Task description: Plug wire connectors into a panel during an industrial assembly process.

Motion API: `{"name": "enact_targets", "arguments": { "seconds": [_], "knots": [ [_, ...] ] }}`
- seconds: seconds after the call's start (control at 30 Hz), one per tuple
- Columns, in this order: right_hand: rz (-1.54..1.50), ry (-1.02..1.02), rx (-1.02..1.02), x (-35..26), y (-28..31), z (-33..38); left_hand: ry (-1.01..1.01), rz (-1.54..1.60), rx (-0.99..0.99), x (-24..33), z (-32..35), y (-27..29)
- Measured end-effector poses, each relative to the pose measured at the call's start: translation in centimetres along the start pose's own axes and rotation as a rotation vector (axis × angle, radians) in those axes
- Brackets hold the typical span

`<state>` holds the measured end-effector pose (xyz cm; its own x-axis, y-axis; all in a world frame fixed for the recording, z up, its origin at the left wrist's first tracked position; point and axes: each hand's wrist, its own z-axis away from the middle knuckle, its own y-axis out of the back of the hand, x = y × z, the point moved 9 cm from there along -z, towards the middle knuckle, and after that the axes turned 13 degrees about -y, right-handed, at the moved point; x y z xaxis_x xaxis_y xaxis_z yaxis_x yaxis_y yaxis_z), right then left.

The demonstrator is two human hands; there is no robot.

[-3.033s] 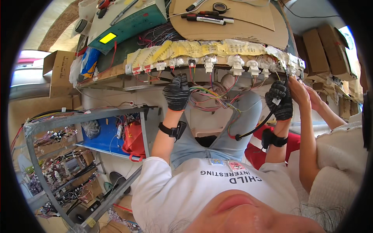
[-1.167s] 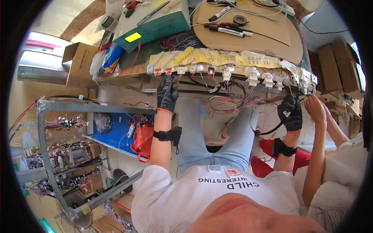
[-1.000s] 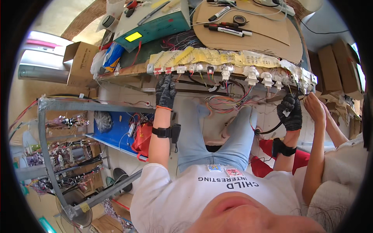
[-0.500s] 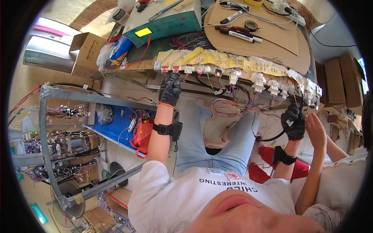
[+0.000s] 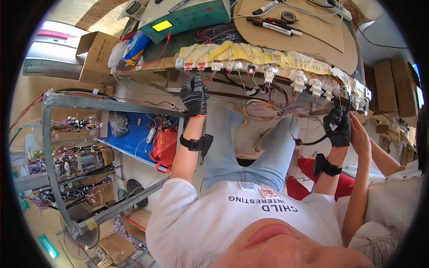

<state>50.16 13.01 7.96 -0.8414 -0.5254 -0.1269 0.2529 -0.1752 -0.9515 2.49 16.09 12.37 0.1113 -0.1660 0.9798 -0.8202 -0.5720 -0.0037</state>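
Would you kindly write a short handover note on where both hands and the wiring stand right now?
Left hand: gloved, fingers up at the white connectors on the bench edge.
Right hand: gloved, closed on a black cable near the bench's right end; another person's hand touches it.
Coloured wires hang loose below.
Done or left: cannot tell.
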Motion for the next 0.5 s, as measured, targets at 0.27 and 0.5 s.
{"name": "enact_targets", "arguments": {
  "seconds": [0.27, 0.5],
  "knots": [
    [-0.029, 0.004, 0.068, 0.1, 0.0, 0.1, 0.251, -0.02, -0.204, -1.1, 1.4, -3.1],
    [0.046, 0.009, 0.148, 0.5, -1.3, 0.1, 0.317, 0.116, -0.23, -2.9, 1.2, -3.9]
  ]
}}
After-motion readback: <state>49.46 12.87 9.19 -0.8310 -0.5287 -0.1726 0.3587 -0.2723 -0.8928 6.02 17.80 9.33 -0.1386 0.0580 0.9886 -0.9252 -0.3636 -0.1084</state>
